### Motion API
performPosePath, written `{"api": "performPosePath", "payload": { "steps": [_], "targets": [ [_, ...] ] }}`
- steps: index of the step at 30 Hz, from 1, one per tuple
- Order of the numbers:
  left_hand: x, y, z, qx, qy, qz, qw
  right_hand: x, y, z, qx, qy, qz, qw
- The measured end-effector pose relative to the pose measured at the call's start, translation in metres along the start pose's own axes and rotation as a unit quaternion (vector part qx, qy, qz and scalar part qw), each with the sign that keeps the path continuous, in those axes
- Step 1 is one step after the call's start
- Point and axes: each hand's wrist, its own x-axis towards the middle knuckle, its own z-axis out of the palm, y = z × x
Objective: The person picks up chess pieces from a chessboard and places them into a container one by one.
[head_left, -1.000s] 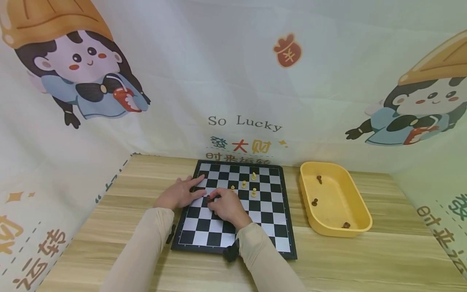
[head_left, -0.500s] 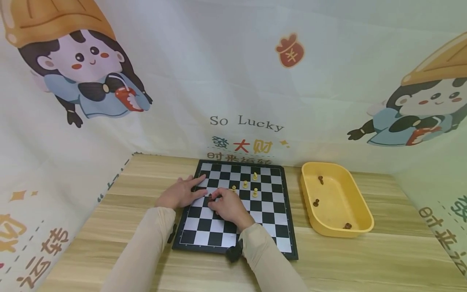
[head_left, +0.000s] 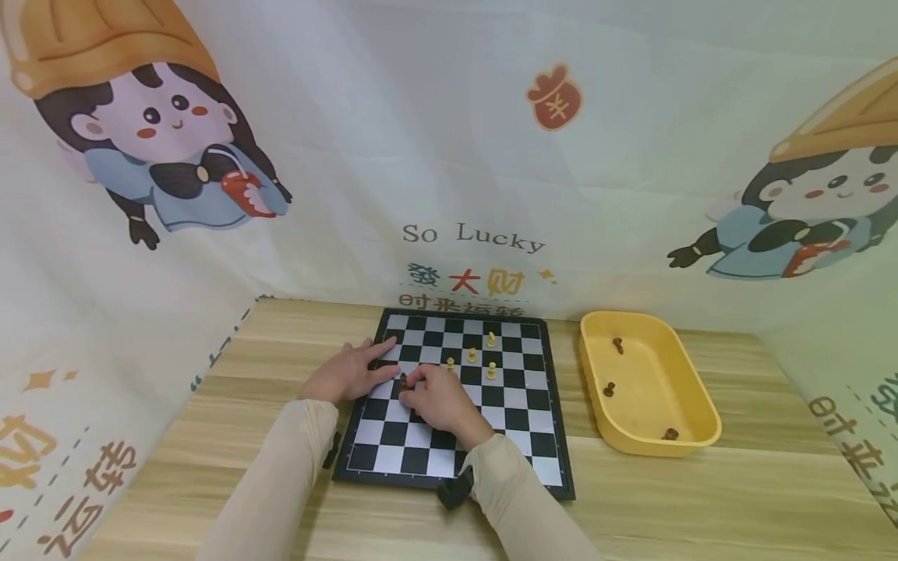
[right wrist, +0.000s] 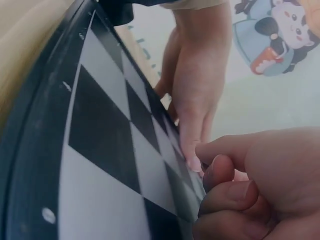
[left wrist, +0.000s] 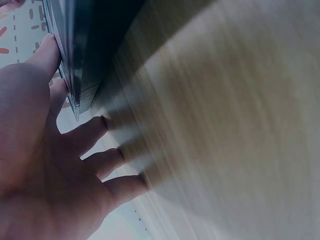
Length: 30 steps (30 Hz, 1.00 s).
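Note:
A black-and-white chessboard (head_left: 400, 461) lies on the table. My right hand (head_left: 443, 399) reaches over its left half and pinches a small dark red-brown chess piece (head_left: 404, 382) between thumb and index finger. In the right wrist view the other fingers (right wrist: 230, 195) of that hand are curled in, and the piece is hidden. Spread across the board's left edge, my left hand (head_left: 348, 372) has thumb and index finger on the squares. The left wrist view shows its remaining fingers (left wrist: 125, 190) reaching down to the tabletop beside the board's side (left wrist: 82, 45).
Several pale yellow chess pieces stand on the board's far half, one (head_left: 491, 340) near the back. To the right is a yellow tray (head_left: 691, 374) holding 3 dark chess pieces, one (head_left: 670, 434) near its front. A printed cloth (head_left: 463, 179) hangs behind the wooden table (head_left: 786, 499).
The right hand stays at the same spot with the dark chess piece, its fingers shifting only slightly. The left hand keeps its place on the board edge.

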Motion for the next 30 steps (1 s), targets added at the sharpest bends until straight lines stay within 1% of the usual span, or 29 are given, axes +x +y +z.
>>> {"api": "performPosePath", "payload": {
  "steps": [4, 9, 14, 22, 28, 30],
  "targets": [
    [0.001, 0.0, 0.001, 0.002, 0.001, 0.001, 1.0, -0.004, -0.002, -0.007, -0.004, 0.016, 0.001, 0.9999],
    [0.001, 0.0, 0.001, 0.001, -0.004, -0.001, 1.0, -0.008, -0.002, -0.018, 0.003, 0.033, 0.001, 0.9995],
    [0.0, 0.002, 0.0, -0.002, -0.005, -0.005, 1.0, -0.014, -0.004, -0.026, 0.02, 0.041, 0.004, 0.999],
    [-0.001, 0.003, 0.001, -0.009, -0.007, -0.007, 0.9999, -0.026, -0.013, -0.035, 0.025, 0.054, 0.019, 0.9981],
    [0.0, 0.002, 0.002, -0.006, -0.005, -0.006, 0.9999, -0.036, -0.017, -0.051, 0.02, 0.082, 0.004, 0.9964],
    [0.0, 0.002, 0.001, -0.005, -0.004, -0.006, 1.0, -0.039, -0.017, -0.058, 0.025, 0.095, 0.003, 0.9951]
  ]
}}
